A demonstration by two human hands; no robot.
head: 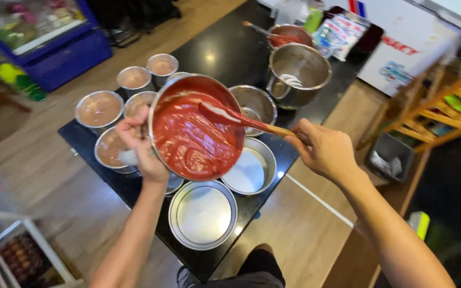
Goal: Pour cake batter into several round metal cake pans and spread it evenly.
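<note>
- The left hand (141, 143) grips the handle of a metal saucepan (196, 128), fingers wrapped tight, tilting it so the red batter (190, 141) faces the camera.
- The right hand (321, 149) is closed around the wooden handle of a spatula (230, 117), whose blade rests in the batter.
- The pan hangs above empty lined round cake tins (203, 214) on the black table (225, 50); brown-filled tins (100, 109) stand to the left.
- Judged step: scraping batter out; a steady tilt over a tin seems needed.

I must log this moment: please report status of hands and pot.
Left hand grips tilted pot of red batter. Right hand holds spatula inside. Empty pans below.
</note>
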